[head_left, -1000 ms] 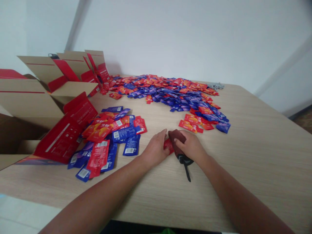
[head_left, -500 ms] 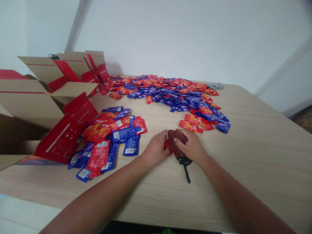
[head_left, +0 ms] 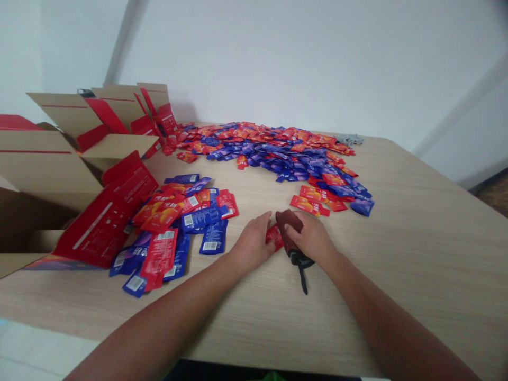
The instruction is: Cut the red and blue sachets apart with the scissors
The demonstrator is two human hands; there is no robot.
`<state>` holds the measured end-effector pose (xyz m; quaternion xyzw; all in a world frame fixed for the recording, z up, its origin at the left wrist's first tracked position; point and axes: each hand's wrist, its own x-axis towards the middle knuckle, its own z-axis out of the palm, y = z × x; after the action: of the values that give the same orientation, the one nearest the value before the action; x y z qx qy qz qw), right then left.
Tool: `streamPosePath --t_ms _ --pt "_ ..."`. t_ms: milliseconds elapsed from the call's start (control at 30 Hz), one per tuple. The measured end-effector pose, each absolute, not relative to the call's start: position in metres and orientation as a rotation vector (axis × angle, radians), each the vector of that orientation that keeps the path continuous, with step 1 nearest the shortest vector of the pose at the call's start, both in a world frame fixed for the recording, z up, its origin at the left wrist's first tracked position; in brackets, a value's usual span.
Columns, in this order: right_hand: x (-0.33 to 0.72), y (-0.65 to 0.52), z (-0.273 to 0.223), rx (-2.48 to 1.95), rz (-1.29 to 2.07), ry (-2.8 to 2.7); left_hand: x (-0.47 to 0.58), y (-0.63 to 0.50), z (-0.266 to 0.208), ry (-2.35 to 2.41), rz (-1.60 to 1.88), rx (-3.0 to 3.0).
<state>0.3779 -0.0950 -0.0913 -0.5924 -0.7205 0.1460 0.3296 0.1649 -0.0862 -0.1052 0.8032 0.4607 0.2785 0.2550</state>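
Low over the table, my right hand [head_left: 315, 238] is wrapped round a dark red-brown handheld tool [head_left: 289, 227] with a black end and a short black tail; its exact kind I cannot tell. Beside it, my left hand [head_left: 254, 241] has its thumb and fingers on a small red sachet [head_left: 274, 238] lying on the wood. The tool's tip is right by the sachet's right side; whether they touch is hidden. Left of my hands lies a loose group of red and blue sachets [head_left: 204, 218], many with barcodes facing up.
A long heap of red and blue sachets [head_left: 257, 143] stretches along the back of the table [head_left: 416, 238]. Just beyond my right hand are a few red sachets [head_left: 309, 205]. Open cardboard boxes [head_left: 35, 169] with red flaps line the left side. Grey cloth-like material [head_left: 351, 139] sits at the back right.
The tool has shifted slightly right and turned a little, so more of the red sachet shows. My left hand keeps about the same place.
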Motion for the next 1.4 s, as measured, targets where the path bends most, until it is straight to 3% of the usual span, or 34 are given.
streamPosePath --t_ms 267,500,933,1167,1400 --pt "0.373 -0.101 -0.085 -1.457 0.408 -1.775 0.168 -0.088 -0.097 1.003 0.851 2.155" --pt "0.375 -0.097 -0.086 -1.549 0.518 -1.928 0.167 -0.085 -0.107 1.098 0.844 2.16" --pt "0.392 -0.087 -0.098 -1.74 0.257 -1.864 0.164 -0.089 -0.094 1.069 0.686 2.358" --pt "0.381 -0.097 -0.088 -1.477 0.32 -1.788 0.165 -0.09 -0.097 1.126 0.764 2.323" --pt "0.374 -0.098 -0.09 -1.401 0.425 -2.099 0.166 -0.088 -0.102 1.177 0.835 2.285"
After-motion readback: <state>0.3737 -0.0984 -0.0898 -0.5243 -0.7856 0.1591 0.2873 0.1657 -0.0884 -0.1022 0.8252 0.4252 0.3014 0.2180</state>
